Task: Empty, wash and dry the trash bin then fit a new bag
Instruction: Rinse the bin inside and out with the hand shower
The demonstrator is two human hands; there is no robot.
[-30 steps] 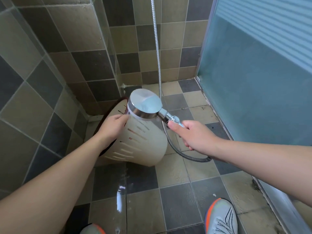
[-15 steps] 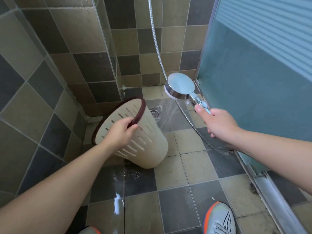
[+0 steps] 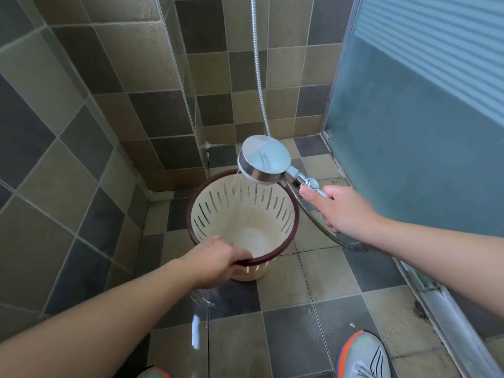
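Rinsing the trash bin (image 3: 242,214) – light, stiff plastic, slippery when wet.
Left hand (image 3: 215,261) pinches its dark rim; right hand (image 3: 342,207) grasps the shower head (image 3: 263,159) handle.

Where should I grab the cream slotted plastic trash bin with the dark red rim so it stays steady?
Best at the dark red rim, from above on the near side, where the left hand already grips it. The cream slotted plastic trash bin stands upright and open, so the rim offers a firm edge, probably away from the chrome shower head spraying at the far side.
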